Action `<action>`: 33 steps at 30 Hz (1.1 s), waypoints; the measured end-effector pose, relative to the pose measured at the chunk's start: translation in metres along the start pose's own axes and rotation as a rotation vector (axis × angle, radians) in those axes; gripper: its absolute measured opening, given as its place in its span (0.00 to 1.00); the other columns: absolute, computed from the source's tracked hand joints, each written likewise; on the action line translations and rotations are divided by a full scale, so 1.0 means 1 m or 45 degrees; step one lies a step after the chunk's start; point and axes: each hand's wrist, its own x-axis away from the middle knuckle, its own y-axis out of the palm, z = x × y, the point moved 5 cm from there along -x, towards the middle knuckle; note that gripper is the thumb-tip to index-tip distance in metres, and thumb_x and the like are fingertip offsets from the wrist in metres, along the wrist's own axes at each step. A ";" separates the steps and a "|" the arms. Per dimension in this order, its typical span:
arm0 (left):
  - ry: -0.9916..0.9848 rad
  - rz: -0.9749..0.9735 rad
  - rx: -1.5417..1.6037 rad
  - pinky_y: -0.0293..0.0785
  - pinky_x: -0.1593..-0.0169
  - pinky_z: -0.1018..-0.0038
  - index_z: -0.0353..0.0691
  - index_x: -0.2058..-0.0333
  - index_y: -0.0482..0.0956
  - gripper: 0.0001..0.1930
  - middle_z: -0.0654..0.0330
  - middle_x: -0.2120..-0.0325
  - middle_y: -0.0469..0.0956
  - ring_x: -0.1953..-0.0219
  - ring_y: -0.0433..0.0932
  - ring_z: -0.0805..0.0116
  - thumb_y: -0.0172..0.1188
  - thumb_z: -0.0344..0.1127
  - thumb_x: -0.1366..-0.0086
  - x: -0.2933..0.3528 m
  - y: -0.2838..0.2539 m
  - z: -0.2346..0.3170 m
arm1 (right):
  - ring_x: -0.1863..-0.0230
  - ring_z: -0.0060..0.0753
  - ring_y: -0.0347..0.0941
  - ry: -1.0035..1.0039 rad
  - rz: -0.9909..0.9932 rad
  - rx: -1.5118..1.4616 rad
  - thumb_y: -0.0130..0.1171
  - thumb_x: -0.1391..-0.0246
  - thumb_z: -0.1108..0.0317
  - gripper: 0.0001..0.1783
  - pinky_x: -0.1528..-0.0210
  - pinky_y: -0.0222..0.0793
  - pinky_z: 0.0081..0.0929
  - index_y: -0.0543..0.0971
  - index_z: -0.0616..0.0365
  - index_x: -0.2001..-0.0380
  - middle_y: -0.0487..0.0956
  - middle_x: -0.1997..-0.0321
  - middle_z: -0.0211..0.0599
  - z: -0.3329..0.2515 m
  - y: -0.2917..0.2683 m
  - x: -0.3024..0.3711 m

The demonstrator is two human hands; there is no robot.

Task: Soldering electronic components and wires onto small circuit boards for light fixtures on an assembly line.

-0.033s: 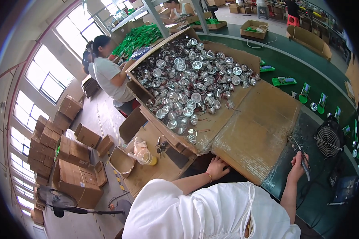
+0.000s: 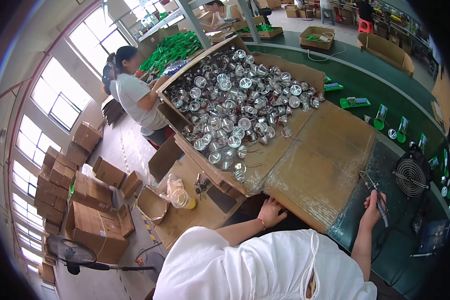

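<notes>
My left hand (image 2: 272,213) rests at the front edge of the cardboard sheet (image 2: 317,175), fingers extended and holding nothing. At the right, my right hand (image 2: 371,212) is closed around the grip of a soldering iron (image 2: 379,199). Its thin metal front end points up and left, over the green worktop (image 2: 352,212) beside the cardboard. Ahead of my hands, a large open carton (image 2: 205,162) holds a heap of small silvery lamp reflector cups (image 2: 245,123) with thin reddish wires. A few cups have spilled toward the bare cardboard.
A round fan with a wire guard (image 2: 411,176) stands right of my right hand. Green lamp parts (image 2: 380,119) line the green belt (image 2: 335,67). A yellow drink cup (image 2: 185,200) and keys (image 2: 201,185) lie on the left side table. A co-worker (image 2: 135,95) sits at the far left.
</notes>
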 end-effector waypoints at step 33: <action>-0.021 0.133 -0.110 0.59 0.48 0.57 0.41 0.56 0.73 0.21 0.50 0.54 0.68 0.49 0.63 0.53 0.54 0.47 0.45 -0.004 0.000 0.004 | 0.83 0.12 0.60 -0.015 -0.029 -0.037 0.55 0.45 0.63 0.10 0.81 0.54 0.12 0.69 0.54 0.76 0.66 0.83 0.23 0.001 0.000 -0.001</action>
